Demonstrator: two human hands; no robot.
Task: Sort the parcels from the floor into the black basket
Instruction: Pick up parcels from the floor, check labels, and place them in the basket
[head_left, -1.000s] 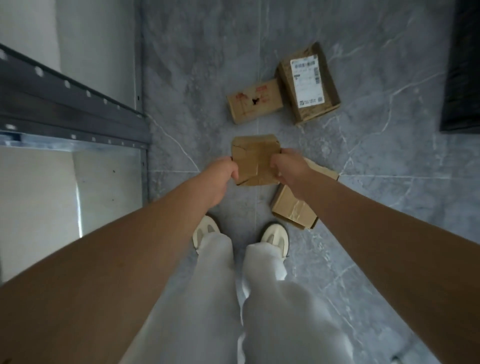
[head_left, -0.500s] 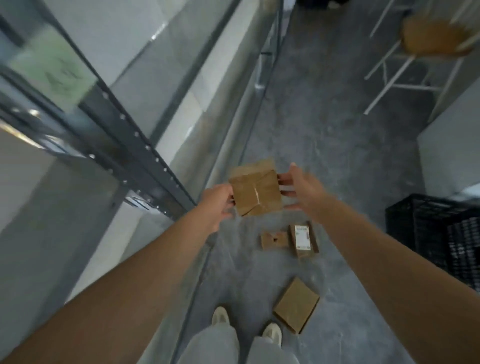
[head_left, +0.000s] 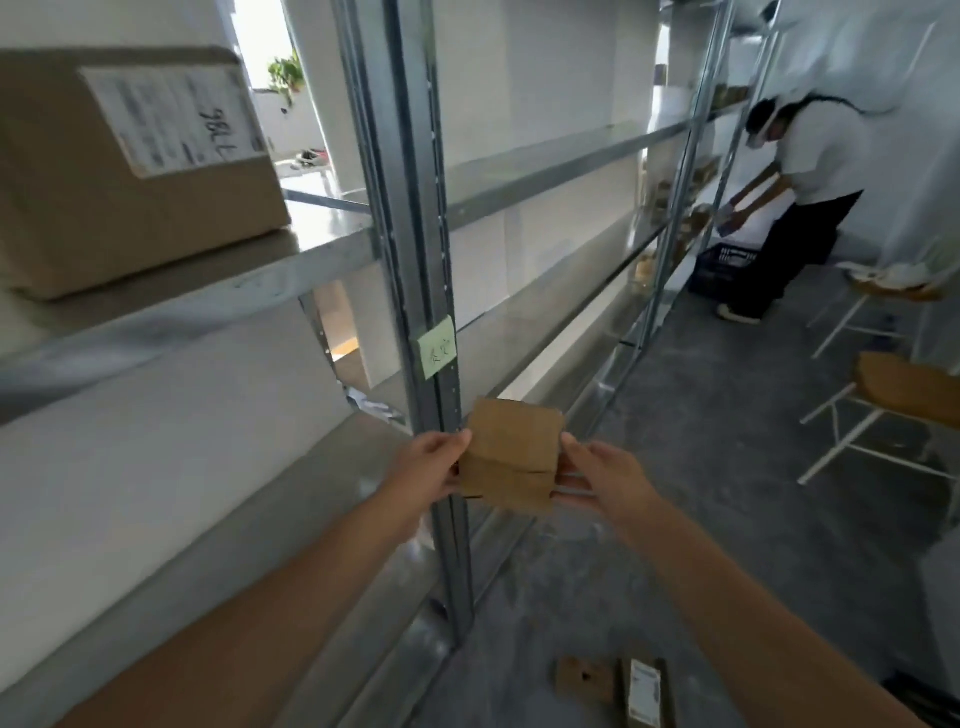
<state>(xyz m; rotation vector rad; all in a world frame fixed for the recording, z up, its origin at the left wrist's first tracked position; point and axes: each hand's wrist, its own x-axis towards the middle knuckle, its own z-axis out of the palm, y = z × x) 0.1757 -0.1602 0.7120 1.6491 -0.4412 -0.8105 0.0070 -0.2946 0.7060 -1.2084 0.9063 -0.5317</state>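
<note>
A small brown cardboard parcel (head_left: 511, 452) is held up at chest height in front of the metal shelving. My left hand (head_left: 431, 465) grips its left edge and my right hand (head_left: 597, 470) grips its right edge with fingers under it. Two more small parcels lie on the grey floor at the bottom of the view: a plain brown one (head_left: 584, 678) and one with a white label (head_left: 644, 693). A dark corner at the lower right edge (head_left: 930, 706) may be the black basket; I cannot tell.
Metal shelving (head_left: 415, 291) runs along the left, with a large labelled carton (head_left: 124, 161) on an upper shelf. Another person (head_left: 800, 171) bends over a dark crate (head_left: 719, 267) far down the aisle. White-framed chairs (head_left: 883, 405) stand on the right.
I have stood up and my view has risen from the floor to the shelves. The parcel has come up with both hands; the floor parcels have dropped to the bottom edge.
</note>
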